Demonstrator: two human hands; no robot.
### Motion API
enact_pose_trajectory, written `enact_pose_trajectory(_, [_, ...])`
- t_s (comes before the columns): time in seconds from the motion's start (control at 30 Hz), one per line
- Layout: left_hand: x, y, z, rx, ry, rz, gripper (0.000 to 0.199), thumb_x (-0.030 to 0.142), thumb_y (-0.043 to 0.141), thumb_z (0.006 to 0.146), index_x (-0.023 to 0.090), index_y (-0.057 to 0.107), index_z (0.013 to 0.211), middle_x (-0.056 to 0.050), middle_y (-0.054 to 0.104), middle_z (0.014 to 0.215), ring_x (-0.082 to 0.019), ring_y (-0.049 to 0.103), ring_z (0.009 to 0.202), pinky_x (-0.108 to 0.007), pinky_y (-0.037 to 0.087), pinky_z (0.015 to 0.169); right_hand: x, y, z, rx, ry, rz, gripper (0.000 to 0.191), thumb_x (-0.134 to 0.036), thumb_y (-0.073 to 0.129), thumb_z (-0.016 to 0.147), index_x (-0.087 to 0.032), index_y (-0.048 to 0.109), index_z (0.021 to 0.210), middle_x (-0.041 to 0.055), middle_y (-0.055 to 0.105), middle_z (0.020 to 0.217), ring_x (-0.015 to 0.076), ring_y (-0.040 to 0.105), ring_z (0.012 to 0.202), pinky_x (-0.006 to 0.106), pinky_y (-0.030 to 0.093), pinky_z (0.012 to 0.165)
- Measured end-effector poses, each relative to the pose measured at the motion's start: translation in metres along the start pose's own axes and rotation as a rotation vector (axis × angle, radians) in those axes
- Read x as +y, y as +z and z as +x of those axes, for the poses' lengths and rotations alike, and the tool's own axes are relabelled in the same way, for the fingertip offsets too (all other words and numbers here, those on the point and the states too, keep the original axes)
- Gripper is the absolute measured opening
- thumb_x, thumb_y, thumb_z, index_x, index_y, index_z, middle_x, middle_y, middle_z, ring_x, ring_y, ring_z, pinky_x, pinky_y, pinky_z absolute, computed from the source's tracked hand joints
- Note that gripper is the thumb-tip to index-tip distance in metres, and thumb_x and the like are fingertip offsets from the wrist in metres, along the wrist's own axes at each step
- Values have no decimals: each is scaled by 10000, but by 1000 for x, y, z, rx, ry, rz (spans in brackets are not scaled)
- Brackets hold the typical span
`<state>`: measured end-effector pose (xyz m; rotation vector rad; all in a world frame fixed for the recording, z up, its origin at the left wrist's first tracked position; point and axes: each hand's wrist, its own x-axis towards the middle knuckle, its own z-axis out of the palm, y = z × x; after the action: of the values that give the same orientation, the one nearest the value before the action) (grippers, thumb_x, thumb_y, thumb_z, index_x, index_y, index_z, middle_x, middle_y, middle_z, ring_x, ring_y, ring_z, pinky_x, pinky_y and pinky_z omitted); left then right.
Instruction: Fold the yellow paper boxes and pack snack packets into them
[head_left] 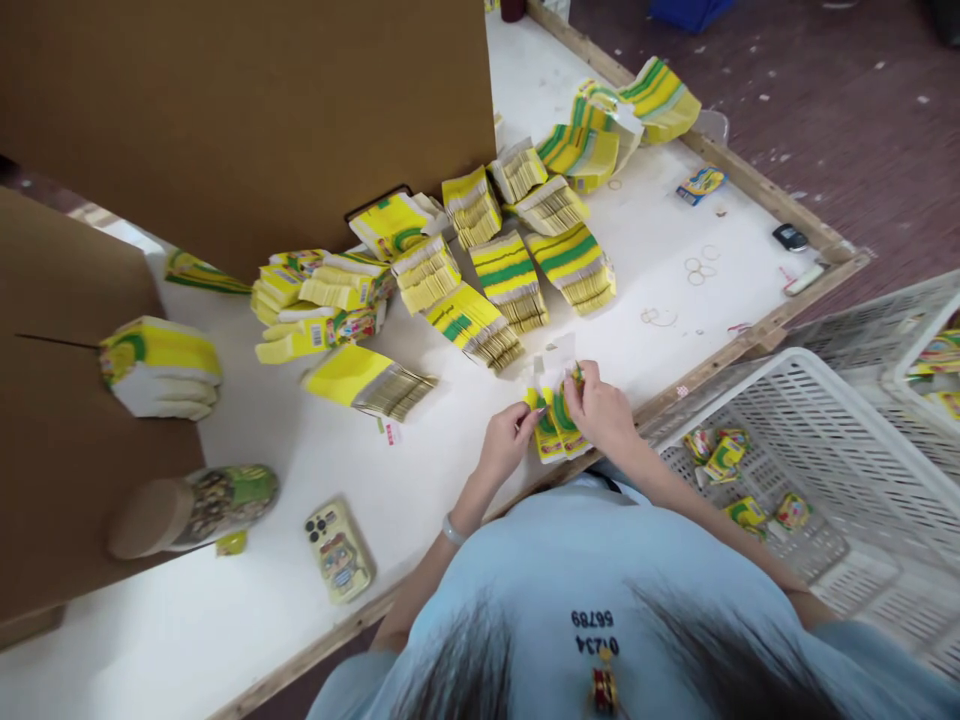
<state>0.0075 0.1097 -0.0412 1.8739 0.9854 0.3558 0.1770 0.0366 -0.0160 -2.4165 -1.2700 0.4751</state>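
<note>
Near the front edge of the white table, my left hand point(507, 440) pinches the left side of a yellow and green printed carton piece point(549, 437). My right hand point(600, 405) is closed on the upper right part of a similar piece point(570, 425) beside it. The two pieces lie side by side, touching or nearly so. What the fingertips hold exactly is small and partly hidden. Just beyond the hands are fanned stacks of flat yellow and green cartons point(476, 325), with further stacks point(574, 265) behind them.
A phone point(339, 550) and a jar point(225, 505) are at the left. Cardboard boxes point(247, 110) stand behind. White crates point(862, 450), one with small packs point(726, 458), are at the right. Rubber bands point(697, 270), a blue pack point(701, 185) and a black object point(790, 237) lie on the table.
</note>
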Motion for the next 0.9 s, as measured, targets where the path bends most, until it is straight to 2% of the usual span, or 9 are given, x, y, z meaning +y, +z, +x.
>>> enact_pose_trajectory(0.1, [-3, -7, -4, 220, 10, 63, 399, 571, 589, 921, 176, 613, 974, -63, 620, 902, -202, 560, 818, -342, 479, 780, 5, -10, 2, 67, 4, 2, 392, -411, 328, 1046, -126, 519, 1236, 134, 753, 744, 294, 708, 634, 330, 464, 621])
enact_pose_trajectory(0.17, [6, -9, -9, 261, 143, -1, 591, 646, 596, 903, 154, 568, 1229, -161, 618, 1186, -277, 588, 1090, -431, 488, 961, 4, -15, -4, 112, -62, 100, 408, -427, 297, 1053, -136, 503, 1252, 132, 762, 794, 297, 718, 678, 351, 498, 652])
enact_pose_trajectory(0.3, [35, 5, -21, -128, 355, -357, 758, 685, 271, 1013, 168, 293, 1567, -220, 493, 1504, -321, 452, 1444, -493, 362, 1208, -13, -15, -21, 205, -313, 300, 415, -384, 284, 1057, -155, 468, 1350, 176, 753, 1141, 307, 719, 1103, 504, 511, 1027])
enact_pose_trajectory(0.37, [45, 16, -25, -192, 329, -456, 744, 659, 214, 1028, 171, 310, 1583, -210, 514, 1510, -325, 415, 1490, -480, 300, 1262, -21, -13, -26, 250, -384, 327, 425, -341, 284, 1056, -159, 454, 1400, 165, 705, 1275, 284, 633, 1299, 572, 333, 1227])
enact_pose_trajectory(0.43, [48, 23, -28, -147, 269, -510, 726, 652, 244, 1030, 164, 409, 1541, -198, 557, 1482, -330, 422, 1490, -464, 279, 1280, -24, -12, -27, 252, -389, 360, 408, -319, 272, 1058, -169, 474, 1379, 140, 696, 1277, 263, 629, 1302, 596, 230, 1282])
enact_pose_trajectory(0.53, [43, 25, -28, -45, 151, -543, 692, 651, 318, 1029, 155, 479, 1485, -178, 629, 1401, -312, 530, 1393, -445, 367, 1231, -21, -15, -26, 184, -311, 488, 345, -356, 268, 1063, -202, 536, 1217, 121, 729, 1120, 253, 703, 1100, 557, 404, 1187])
enact_pose_trajectory(0.6, [39, 23, -25, 2, 70, -527, 655, 657, 353, 1024, 154, 537, 1402, -154, 711, 1229, -278, 658, 1179, -425, 496, 1092, -19, -17, -26, 117, -210, 599, 324, -421, 301, 1064, -222, 548, 1131, 108, 732, 1003, 244, 716, 957, 461, 555, 984])
enact_pose_trajectory(0.73, [36, 19, -23, 58, -27, -471, 611, 694, 426, 988, 161, 608, 1223, -106, 733, 985, -215, 687, 871, -356, 571, 827, -19, -12, -33, 58, 2, 923, 328, -559, 482, 1010, -242, 515, 1089, 26, 711, 800, 164, 665, 658, 267, 534, 598])
enact_pose_trajectory(0.9, [29, 21, -36, 31, -50, -694, 868, 645, 559, 959, 254, 143, 1612, -84, 738, 1041, -192, 718, 835, -332, 587, 776, -8, 3, -52, 110, 86, 1132, 468, -547, 680, 913, -263, 462, 1214, -71, 629, 625, 126, 574, 504, 217, 457, 487])
